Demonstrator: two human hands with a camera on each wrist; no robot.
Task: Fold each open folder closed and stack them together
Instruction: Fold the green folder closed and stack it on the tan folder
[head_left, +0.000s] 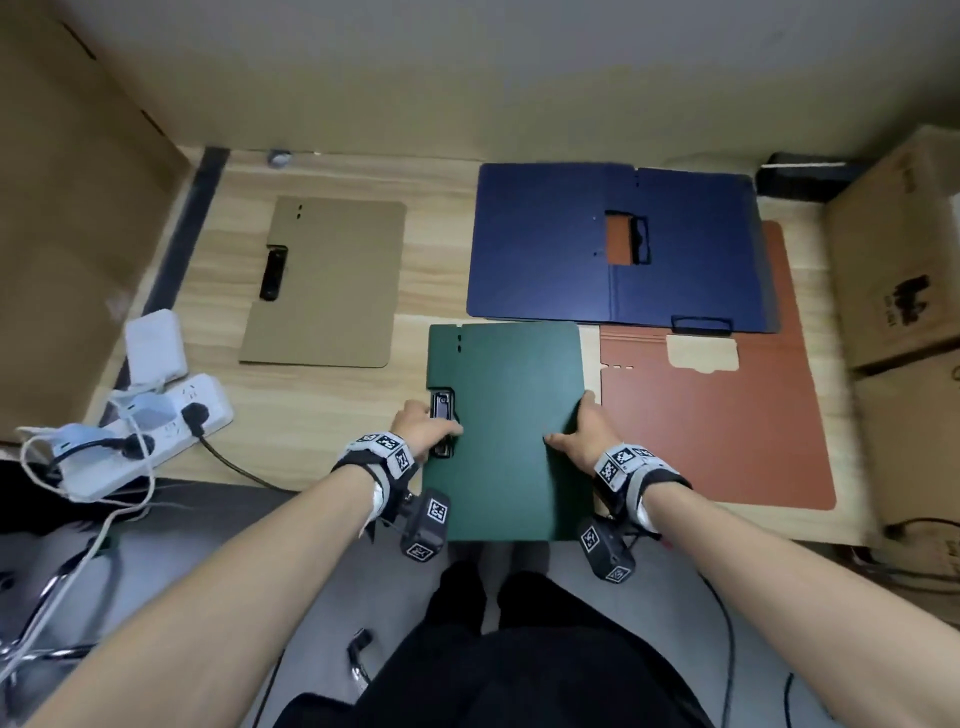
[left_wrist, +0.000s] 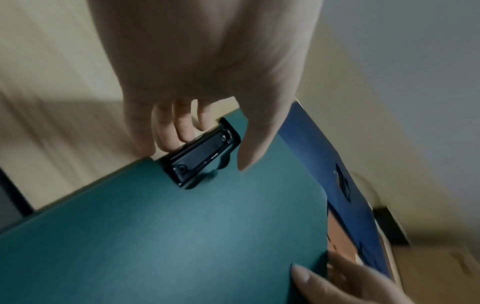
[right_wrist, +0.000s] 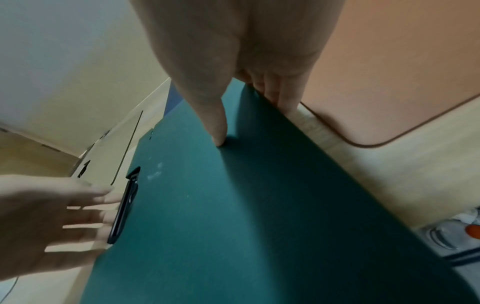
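A closed dark green folder (head_left: 509, 415) (left_wrist: 182, 236) (right_wrist: 233, 205) lies at the table's front edge, overhanging it, with a black clip (head_left: 441, 405) (left_wrist: 202, 158) on its left side. My left hand (head_left: 423, 423) (left_wrist: 207, 154) grips that left edge at the clip, thumb on top and fingers beneath. My right hand (head_left: 576, 426) (right_wrist: 252, 121) pinches the right edge the same way. A closed tan folder (head_left: 327, 280) lies at the back left. An open blue folder (head_left: 613, 249) lies at the back right, overlapping an open rust-orange folder (head_left: 717, 426).
A white power strip (head_left: 156, 421) with plugs and cables sits at the table's left front, a white adapter (head_left: 156, 345) behind it. Cardboard boxes (head_left: 893, 260) stand along the right edge, and a cardboard sheet (head_left: 67, 208) stands at the left. A black object (head_left: 800, 174) sits at the back right.
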